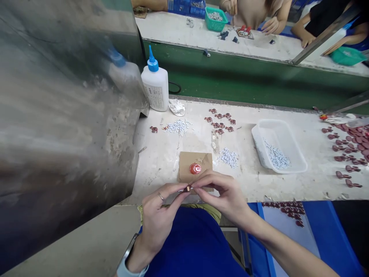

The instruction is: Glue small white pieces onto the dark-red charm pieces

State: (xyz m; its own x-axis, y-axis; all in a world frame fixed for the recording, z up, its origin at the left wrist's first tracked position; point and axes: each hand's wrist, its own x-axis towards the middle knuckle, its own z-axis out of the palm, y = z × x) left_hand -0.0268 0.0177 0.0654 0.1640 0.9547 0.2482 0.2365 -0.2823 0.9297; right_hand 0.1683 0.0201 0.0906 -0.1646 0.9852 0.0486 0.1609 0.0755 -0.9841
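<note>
In the head view, your left hand (pixel 158 215) pinches a small brown piece (pixel 188 189) between its fingers over the bench's (pixel 255 189) near edge; your right hand (pixel 227 194) pinches what looks like a tiny pale bit (pixel 191 187) against it. You seem mid-fitting; the next move likely calls for steady alignment.

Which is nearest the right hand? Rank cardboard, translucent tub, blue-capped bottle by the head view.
1. Brown cardboard: left, partly hidden by the right hand.
2. Translucent tub: ahead, rightward.
3. Blue-capped bottle: far left, toward the back.
</note>
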